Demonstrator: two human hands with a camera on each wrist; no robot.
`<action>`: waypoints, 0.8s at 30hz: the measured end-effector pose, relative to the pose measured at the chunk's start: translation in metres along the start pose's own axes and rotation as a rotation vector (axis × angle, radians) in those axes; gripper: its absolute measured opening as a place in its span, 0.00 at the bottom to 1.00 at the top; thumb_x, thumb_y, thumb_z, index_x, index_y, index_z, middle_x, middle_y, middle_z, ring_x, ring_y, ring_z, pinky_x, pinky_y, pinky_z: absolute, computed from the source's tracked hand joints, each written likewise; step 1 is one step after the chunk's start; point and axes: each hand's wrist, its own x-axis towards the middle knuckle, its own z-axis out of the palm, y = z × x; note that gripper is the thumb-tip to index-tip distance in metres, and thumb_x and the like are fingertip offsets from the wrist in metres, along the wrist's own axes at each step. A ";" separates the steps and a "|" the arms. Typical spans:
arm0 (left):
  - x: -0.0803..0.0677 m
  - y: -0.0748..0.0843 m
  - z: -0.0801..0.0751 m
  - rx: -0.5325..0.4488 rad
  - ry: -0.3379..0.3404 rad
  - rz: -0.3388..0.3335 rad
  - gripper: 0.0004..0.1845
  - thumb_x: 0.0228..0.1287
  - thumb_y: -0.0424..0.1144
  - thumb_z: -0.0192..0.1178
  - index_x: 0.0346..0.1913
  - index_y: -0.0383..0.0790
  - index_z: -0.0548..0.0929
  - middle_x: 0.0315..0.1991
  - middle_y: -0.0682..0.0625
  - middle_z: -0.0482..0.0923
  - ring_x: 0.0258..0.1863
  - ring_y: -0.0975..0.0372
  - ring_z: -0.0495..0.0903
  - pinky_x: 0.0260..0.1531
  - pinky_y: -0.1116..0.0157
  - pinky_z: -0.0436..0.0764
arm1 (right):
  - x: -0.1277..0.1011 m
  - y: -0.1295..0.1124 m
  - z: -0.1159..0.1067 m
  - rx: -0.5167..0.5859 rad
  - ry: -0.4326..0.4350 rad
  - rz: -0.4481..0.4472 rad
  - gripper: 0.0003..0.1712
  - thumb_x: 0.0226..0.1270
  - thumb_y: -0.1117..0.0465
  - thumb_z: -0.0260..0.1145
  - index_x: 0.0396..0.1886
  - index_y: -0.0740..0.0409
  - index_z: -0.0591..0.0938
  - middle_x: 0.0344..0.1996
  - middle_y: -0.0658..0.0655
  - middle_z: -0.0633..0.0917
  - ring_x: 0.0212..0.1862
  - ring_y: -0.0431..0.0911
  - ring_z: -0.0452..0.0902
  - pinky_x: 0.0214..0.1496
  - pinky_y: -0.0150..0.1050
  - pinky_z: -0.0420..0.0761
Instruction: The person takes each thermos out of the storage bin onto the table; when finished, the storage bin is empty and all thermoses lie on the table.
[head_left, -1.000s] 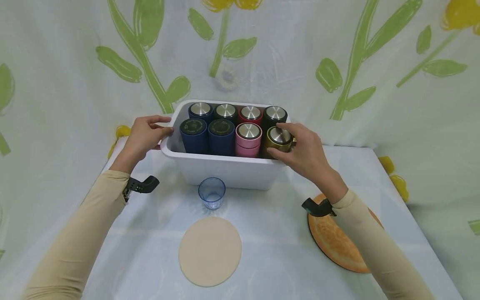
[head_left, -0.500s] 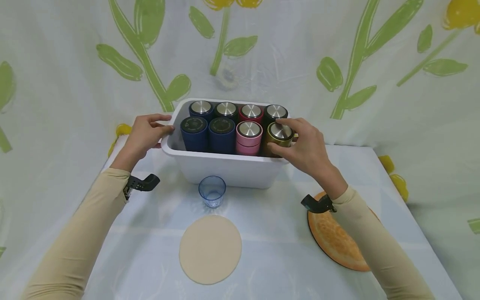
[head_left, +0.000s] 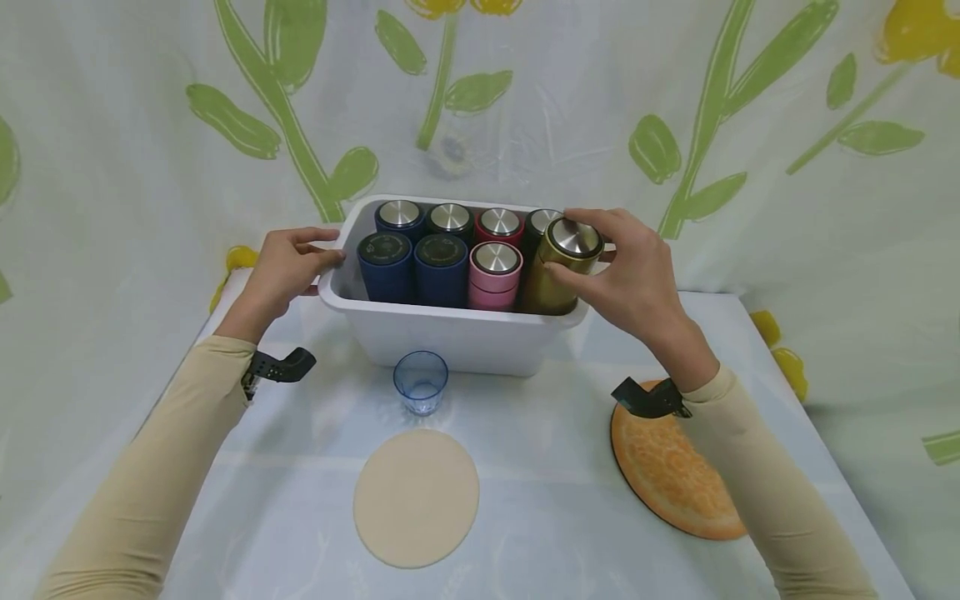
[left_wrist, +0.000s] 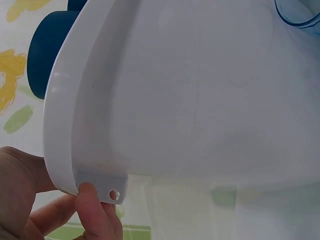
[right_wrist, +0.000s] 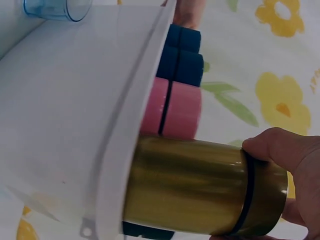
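Observation:
My right hand [head_left: 633, 275] grips a gold thermos [head_left: 553, 283] with a silver lid by its upper end. That thermos stands partly above the rim at the right end of a white plastic tub [head_left: 450, 337], its lower end still inside. In the left wrist view, my left hand [left_wrist: 97, 215] pinches the tub's end rim beside a small holed tab. Inside the tub stand a pink thermos [head_left: 493, 287], two dark blue thermoses [head_left: 387, 279] in the front row, and a back row including a red thermos [head_left: 500, 223]. The back-row bodies are mostly hidden.
A clear blue glass [head_left: 421, 385] stands right in front of the tub. Nearer lies a round beige mat [head_left: 416, 500]. A round bread-patterned board [head_left: 675, 467] lies under the right forearm. A flower-printed sheet [head_left: 570, 108] rises behind the table.
My right hand has lifted the gold thermos upward and slightly right, showing more of its body and covering part of the black thermos behind. My left hand stays on the rim.

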 end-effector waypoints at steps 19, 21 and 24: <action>0.000 0.003 0.002 -0.015 -0.008 -0.014 0.27 0.74 0.39 0.57 0.73 0.39 0.70 0.64 0.33 0.73 0.57 0.44 0.77 0.49 0.50 0.82 | 0.016 -0.031 -0.048 -0.005 0.078 -0.025 0.31 0.52 0.59 0.80 0.59 0.51 0.84 0.50 0.49 0.85 0.48 0.40 0.79 0.42 0.22 0.76; 0.000 0.003 0.002 -0.014 -0.010 -0.017 0.27 0.74 0.39 0.57 0.73 0.39 0.70 0.64 0.33 0.73 0.57 0.44 0.77 0.47 0.52 0.83 | 0.016 -0.034 -0.052 -0.008 0.099 -0.030 0.31 0.51 0.60 0.80 0.59 0.52 0.85 0.49 0.49 0.85 0.47 0.37 0.79 0.42 0.23 0.77; 0.000 0.001 0.001 -0.013 -0.011 -0.023 0.27 0.74 0.39 0.57 0.73 0.39 0.70 0.63 0.33 0.73 0.56 0.43 0.77 0.43 0.57 0.84 | 0.017 -0.038 -0.059 -0.006 0.126 -0.041 0.31 0.51 0.62 0.80 0.58 0.53 0.85 0.48 0.49 0.86 0.45 0.33 0.78 0.42 0.22 0.77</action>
